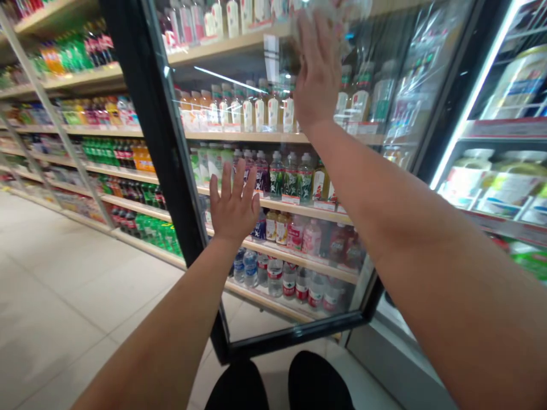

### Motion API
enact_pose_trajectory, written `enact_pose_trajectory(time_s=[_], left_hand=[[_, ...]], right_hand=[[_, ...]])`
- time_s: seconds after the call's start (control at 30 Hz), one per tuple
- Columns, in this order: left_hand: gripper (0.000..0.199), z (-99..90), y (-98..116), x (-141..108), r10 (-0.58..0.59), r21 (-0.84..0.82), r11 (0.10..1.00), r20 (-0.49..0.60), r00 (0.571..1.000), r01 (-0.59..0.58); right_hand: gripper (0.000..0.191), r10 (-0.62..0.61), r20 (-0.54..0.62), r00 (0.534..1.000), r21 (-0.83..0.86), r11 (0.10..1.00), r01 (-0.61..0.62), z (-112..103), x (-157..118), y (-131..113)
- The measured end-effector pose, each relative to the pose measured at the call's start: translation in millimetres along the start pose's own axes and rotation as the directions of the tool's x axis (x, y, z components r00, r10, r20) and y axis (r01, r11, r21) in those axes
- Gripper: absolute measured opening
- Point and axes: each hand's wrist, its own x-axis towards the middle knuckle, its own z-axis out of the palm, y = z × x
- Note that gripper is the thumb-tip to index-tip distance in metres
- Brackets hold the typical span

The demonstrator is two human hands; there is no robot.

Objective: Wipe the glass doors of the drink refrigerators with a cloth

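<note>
A glass door (273, 239) in a black frame stands swung open in front of me. My left hand (234, 205) lies flat against the glass, left of its middle, with its fingers spread and nothing in it. Higher up, my right hand (318, 85) is stretched against the pane. Its fingers press a pale, crumpled cloth (342, 12) to the glass near the top of the view. The cloth is blurred and partly cut off by the picture edge. Light reflections streak the glass around the right hand.
Through the glass, wooden shelves (252, 138) carry rows of bottled drinks. More drink shelves (102, 74) run along the left. At right is a lit cooler (504, 128) with large bottles. The tiled floor (55, 285) spreads left, and my dark shoes (320, 381) are below the door.
</note>
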Motion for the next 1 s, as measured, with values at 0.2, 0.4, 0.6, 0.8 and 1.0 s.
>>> enact_pose_trajectory(time_s=[0.2,0.4,0.6,0.8,1.0], left_hand=[[0.064,-3.5,1.9,-1.0,0.007,-0.001,1.0,0.006,1.0,-0.007],[0.063,-5.0,5.9,-1.1,-0.008,-0.035,0.999,0.02,1.0,0.008],[0.065,-5.1,5.9,-1.6,0.003,-0.022,1.0,0.003,1.0,-0.003],[0.067,-5.2,5.4,-1.5,0.007,-0.017,1.0,-0.004,1.0,-0.007],[0.067,-3.8,4.2,-1.7,0.021,-0.004,1.0,-0.02,1.0,-0.021]], right_hand=[[0.057,0.166,0.005,0.986,-0.118,0.979,-0.164,-7.4,10.8,-20.9],[0.052,-0.504,0.303,0.809,0.163,0.863,0.477,-27.0,-9.5,-25.3],[0.062,-0.093,0.041,0.995,-0.123,0.988,0.098,-9.6,-8.8,-14.4],[0.068,0.317,-0.199,0.927,-0.125,0.93,-0.345,7.0,-13.0,-7.2],[0.062,-0.315,0.29,0.904,-0.011,0.943,0.333,-35.6,-19.9,5.4]])
